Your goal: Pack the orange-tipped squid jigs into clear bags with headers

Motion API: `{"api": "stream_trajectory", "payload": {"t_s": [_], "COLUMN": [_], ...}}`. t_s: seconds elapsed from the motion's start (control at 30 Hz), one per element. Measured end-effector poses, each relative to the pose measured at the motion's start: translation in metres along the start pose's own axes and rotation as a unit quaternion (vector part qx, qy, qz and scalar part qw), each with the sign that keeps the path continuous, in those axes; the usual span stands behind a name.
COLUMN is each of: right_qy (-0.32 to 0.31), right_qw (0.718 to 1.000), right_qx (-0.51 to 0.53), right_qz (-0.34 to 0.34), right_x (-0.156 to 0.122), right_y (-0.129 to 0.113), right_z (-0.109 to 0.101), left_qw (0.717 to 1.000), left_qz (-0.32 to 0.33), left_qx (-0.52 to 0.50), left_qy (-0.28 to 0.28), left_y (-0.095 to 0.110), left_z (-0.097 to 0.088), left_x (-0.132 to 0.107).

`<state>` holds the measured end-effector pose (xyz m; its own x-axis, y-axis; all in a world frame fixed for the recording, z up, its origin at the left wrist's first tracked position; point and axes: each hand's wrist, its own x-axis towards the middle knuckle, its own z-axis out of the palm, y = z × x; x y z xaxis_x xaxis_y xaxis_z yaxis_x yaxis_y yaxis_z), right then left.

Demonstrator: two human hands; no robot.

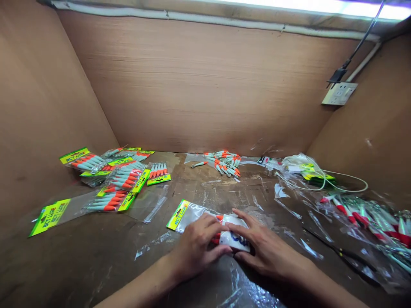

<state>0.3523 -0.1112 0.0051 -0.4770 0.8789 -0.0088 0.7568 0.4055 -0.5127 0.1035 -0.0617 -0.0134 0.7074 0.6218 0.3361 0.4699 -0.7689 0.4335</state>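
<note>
In the middle of the table lies a clear lure bag (196, 212) with a yellow-green "BCT LURE" header, turned to the left. Orange lure ends (215, 238) show between my hands at the bag's right part. My left hand (201, 241) is curled over the bag and these ends, its thumb along the near side. My right hand (261, 241) grips a white piece with blue lettering (236, 240) that lies around or over the lures. The fingers hide how far the lures sit inside the bag.
Filled lure bags (125, 177) pile up at the left, beside an empty-looking bag (53, 216). Loose orange-and-white lures (224, 162) lie at the back. Red-and-white lures (362, 218), pliers (349, 256), a white cord (349, 188) and plastic scraps are on the right.
</note>
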Motion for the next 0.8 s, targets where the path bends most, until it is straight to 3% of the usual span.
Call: {"api": "stream_trajectory", "payload": {"t_s": [0.13, 0.23, 0.43, 0.8], "right_qy": [0.015, 0.034, 0.064, 0.066], "right_qw": [1.000, 0.999, 0.998, 0.996], "right_qx": [0.001, 0.009, 0.019, 0.046], "right_qz": [0.014, 0.008, -0.007, -0.027], "right_x": [0.000, 0.003, 0.007, 0.006], "right_y": [0.013, 0.020, 0.025, 0.032], "right_z": [0.005, 0.008, 0.009, 0.004], "left_qw": [0.997, 0.993, 0.992, 0.989], "left_qz": [-0.047, -0.071, -0.095, -0.110], "left_qx": [0.055, 0.062, 0.078, 0.092], "left_qy": [-0.040, -0.068, -0.037, -0.039], "left_y": [-0.030, -0.039, -0.027, -0.021], "left_z": [-0.010, -0.008, -0.003, -0.005], "left_x": [-0.005, -0.010, -0.011, -0.008]}}
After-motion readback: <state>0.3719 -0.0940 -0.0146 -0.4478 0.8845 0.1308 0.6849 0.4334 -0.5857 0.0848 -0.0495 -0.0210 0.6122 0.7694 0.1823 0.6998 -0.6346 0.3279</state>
